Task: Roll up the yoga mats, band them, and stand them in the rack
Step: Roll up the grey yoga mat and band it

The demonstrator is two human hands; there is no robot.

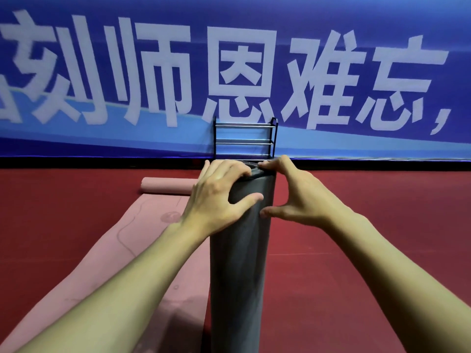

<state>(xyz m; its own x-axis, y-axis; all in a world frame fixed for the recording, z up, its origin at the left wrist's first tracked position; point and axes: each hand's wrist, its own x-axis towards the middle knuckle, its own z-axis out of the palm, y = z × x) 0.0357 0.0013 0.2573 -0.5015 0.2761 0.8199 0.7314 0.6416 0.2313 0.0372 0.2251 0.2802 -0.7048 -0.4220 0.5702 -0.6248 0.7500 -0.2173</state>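
Left hand [216, 197] and right hand [298, 197] grip the rolled grey mat [239, 263] upright, no band visible; pink mat [142, 238] lies mostly unrolled; rack [244, 126] waits beyond.

Indoor light, even and fairly bright, colours heavily saturated. Focus: left hand [219, 197] and right hand [300, 197] reasonably sharp; banner [356, 26] above them soft, white characters smeared at the edges. Soft shadow under the left hand's palm on the grey rolled mat [239, 263]. Faint sheen on the red floor [356, 250] right of the hands. Wide-angle bowing: banner's lower edge curves, forearms [397, 276] stretch toward the bottom corners.
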